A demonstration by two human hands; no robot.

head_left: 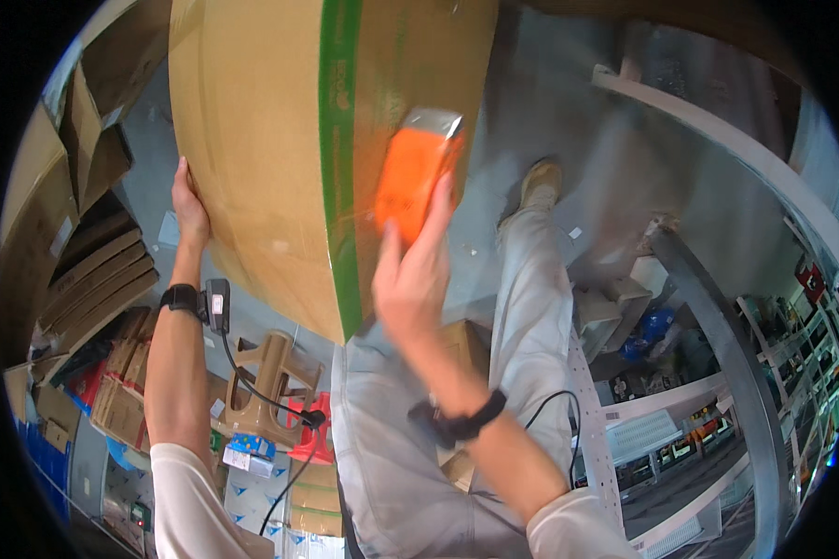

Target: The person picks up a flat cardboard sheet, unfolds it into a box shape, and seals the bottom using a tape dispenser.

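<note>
A large brown cardboard box (252, 177) with a strip of green printed tape (337, 140) along it fills the upper middle of the view. My left hand (190, 212) lies against its left side, fingers stretched out rather than curled. In my right hand (418, 270) is an orange hand-held tool (412, 177) with a shiny grey end, its details smeared by motion. It is in front of the box, right of the green tape; whether it touches the cardboard I cannot tell.
Flattened cardboard (103, 270) leans in stacks on the left. A tan plastic stool (268, 387) stands below the box, near several small packages. A metal shelf rack (727, 326) rises on the right. A black cable (294, 480) hangs by my left arm.
</note>
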